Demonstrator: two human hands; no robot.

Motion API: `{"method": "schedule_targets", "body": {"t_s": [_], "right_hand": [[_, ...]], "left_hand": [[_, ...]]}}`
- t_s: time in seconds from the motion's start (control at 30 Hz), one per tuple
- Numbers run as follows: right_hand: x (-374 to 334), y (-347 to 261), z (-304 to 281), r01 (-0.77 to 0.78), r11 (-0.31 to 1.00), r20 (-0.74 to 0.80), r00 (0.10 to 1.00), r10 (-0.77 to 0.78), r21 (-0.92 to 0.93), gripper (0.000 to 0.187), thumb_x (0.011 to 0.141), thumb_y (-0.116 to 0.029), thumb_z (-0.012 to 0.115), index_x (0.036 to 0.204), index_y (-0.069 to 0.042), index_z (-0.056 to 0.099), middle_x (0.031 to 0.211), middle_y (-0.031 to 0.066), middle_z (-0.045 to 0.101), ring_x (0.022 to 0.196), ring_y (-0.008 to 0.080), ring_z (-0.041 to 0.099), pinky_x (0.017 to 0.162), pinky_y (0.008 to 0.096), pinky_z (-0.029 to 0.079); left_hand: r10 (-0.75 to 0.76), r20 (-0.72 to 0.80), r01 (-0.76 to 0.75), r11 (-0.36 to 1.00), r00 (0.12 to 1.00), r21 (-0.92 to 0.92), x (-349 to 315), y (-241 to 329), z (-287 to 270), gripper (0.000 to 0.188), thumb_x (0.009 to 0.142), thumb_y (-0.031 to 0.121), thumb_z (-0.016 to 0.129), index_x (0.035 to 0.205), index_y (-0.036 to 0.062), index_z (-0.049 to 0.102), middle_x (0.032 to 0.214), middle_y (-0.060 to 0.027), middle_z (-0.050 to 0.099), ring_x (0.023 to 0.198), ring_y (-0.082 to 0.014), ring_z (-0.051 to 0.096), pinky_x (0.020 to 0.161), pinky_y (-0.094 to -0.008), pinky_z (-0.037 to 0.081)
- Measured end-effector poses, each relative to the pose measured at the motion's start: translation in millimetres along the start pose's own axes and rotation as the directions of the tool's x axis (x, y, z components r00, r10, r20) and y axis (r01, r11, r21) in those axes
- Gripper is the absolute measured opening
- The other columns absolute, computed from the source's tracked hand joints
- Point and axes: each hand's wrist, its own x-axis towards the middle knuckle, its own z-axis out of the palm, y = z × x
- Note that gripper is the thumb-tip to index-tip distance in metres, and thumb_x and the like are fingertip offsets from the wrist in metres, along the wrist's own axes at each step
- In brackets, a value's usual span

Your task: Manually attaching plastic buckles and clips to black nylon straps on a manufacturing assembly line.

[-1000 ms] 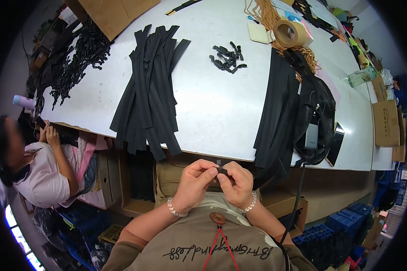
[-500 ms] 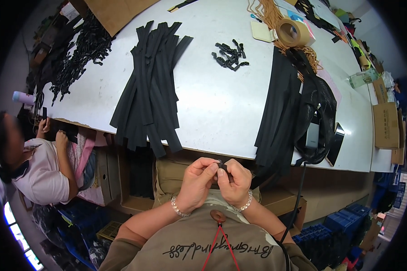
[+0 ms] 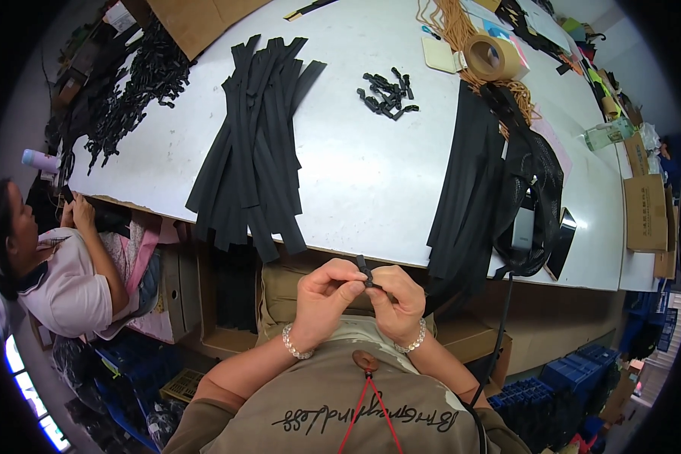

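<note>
Close in front of my chest, just off the table's near edge, my two hands meet at a small black plastic piece (image 3: 364, 268). My left hand (image 3: 324, 296) pinches it between thumb and fingertips. From the other side my right hand (image 3: 398, 300) grips its lower end, the fingers curled round. Its exact kind is too small to tell. Farther away on the table lies a loose cluster of similar small black plastic pieces (image 3: 386, 96). A pile of flat black fabric strips (image 3: 257, 144) is left of centre, its near ends overhanging the edge.
More black strips (image 3: 461, 181) hang over the edge at right, beside a black mesh bag (image 3: 537, 174) and a phone (image 3: 561, 246). A tape roll (image 3: 492, 57) and orange cord (image 3: 448, 26) lie behind. At left are a heap of black parts (image 3: 140, 83) and a seated co-worker (image 3: 72, 280).
The small black piece now stands up between my fingertips and shows more. My hands have shifted slightly. At left, the co-worker has brought both hands together.
</note>
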Motion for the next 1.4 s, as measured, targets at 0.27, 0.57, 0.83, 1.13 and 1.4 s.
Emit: {"method": "schedule_targets", "body": {"t_s": [0.27, 0.57, 0.83, 1.13, 1.4], "right_hand": [[10.1, -18.5, -12.5, -0.343, 0.914, 0.012, 0.937, 0.349, 0.215, 0.015, 0.075, 0.004, 0.065, 0.09, 0.002, 0.062, 0.087, 0.0058, 0.06, 0.065, 0.007, 0.051, 0.06, 0.0196, 0.043], [18.9, -18.2, -24.0, -0.491, 0.845, 0.224, 0.866, 0.447, 0.213, 0.014, 0.079, 0.005, 0.062, 0.093, 0.003, 0.064, 0.089, 0.0077, 0.06, 0.073, 0.009, 0.058, 0.063, 0.0195, 0.046], [19.1, -17.1, -24.9, -0.416, 0.894, 0.18, 0.904, 0.387, 0.164, 0.013, 0.079, 0.007, 0.062, 0.092, 0.004, 0.063, 0.09, 0.0049, 0.053, 0.076, 0.0078, 0.052, 0.065, 0.019, 0.044], [22.5, -25.3, -25.9, -0.434, 0.871, 0.18, 0.898, 0.401, 0.229, 0.022, 0.079, 0.008, 0.062, 0.1, 0.002, 0.064, 0.093, 0.0036, 0.05, 0.079, 0.0069, 0.051, 0.067, 0.0187, 0.044], [20.1, -31.3, -18.8, -0.296, 0.947, 0.124, 0.952, 0.281, 0.125, 0.017, 0.078, 0.005, 0.062, 0.095, 0.003, 0.063, 0.108, 0.0138, 0.06, 0.092, 0.0146, 0.058, 0.075, 0.024, 0.049]], "left_hand": [[-0.305, -0.004, 0.305, 0.951, 0.952, 0.043, 7.3, 8.9, -1.9, 0.009, 0.083, -0.001, 0.062, 0.092, -0.0005, 0.059, 0.088, -0.0018, 0.06, 0.076, -0.0059, 0.055, 0.069, -0.0203, 0.047], [-0.444, 0.035, 0.427, 0.878, 0.895, 0.214, 12.5, 26.6, 1.0, 0.01, 0.081, 0.003, 0.066, 0.089, -0.0024, 0.062, 0.083, -0.0004, 0.062, 0.079, -0.0054, 0.059, 0.067, -0.0183, 0.049], [-0.297, 0.097, 0.197, 0.812, 0.95, 0.55, 15.5, 32.6, 9.6, 0.015, 0.079, 0.009, 0.069, 0.09, -0.0011, 0.066, 0.08, -0.0012, 0.065, 0.067, -0.0021, 0.054, 0.06, -0.0177, 0.045], [-0.257, 0.052, 0.204, 0.859, 0.965, 0.469, 15.5, 37.0, 13.0, 0.015, 0.08, 0.008, 0.068, 0.091, -0.0018, 0.066, 0.082, -0.0061, 0.067, 0.068, -0.0066, 0.058, 0.062, -0.0215, 0.047], [0.04, 0.191, -0.146, 0.802, 0.981, 0.58, 13.6, 38.8, 12.4, 0.009, 0.076, 0.001, 0.067, 0.085, -0.0005, 0.066, 0.075, -0.0092, 0.065, 0.066, -0.0156, 0.062, 0.059, -0.0253, 0.048]]}}
